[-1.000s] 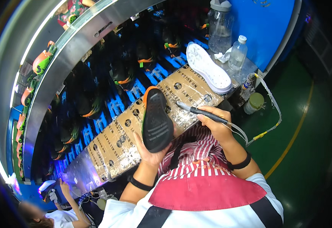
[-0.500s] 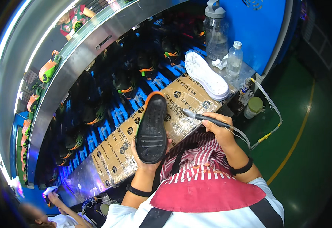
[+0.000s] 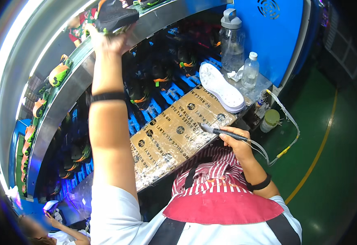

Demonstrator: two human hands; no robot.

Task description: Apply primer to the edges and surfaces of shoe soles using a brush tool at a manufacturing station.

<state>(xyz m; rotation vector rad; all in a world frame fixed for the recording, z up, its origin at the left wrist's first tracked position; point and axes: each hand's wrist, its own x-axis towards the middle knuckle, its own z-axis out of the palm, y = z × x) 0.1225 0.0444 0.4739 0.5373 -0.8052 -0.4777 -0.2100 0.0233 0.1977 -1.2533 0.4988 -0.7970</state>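
Note:
My left hand [image 3: 112, 43] reaches far out to the upper left, its fingers closed around a black shoe sole [image 3: 117, 18] at the raised metal-edged belt [image 3: 77, 61]. A little orange shows at the sole's edge; part of my grip is blurred. My right hand [image 3: 236, 141] grips a brush [image 3: 223, 132] by its black handle, with the grey tip pointing left above the cardboard-covered bench [image 3: 166, 134]. A pale tube [image 3: 264, 152] runs from the handle's rear end. A pair of white soles [image 3: 223, 87] lies at the bench's right end.
Black shoes with orange and green trim [image 3: 161, 75] stand on the blue rack behind the bench. Colourful shoe parts [image 3: 59, 73] line the raised belt. A large bottle [image 3: 232, 41], a small bottle [image 3: 250, 70] and a lidded jar [image 3: 271, 119] are at right. Other people work beyond the belt and lower left.
My left hand has carried the black sole from above the bench up and left to the raised belt. My right hand with the brush has barely moved.

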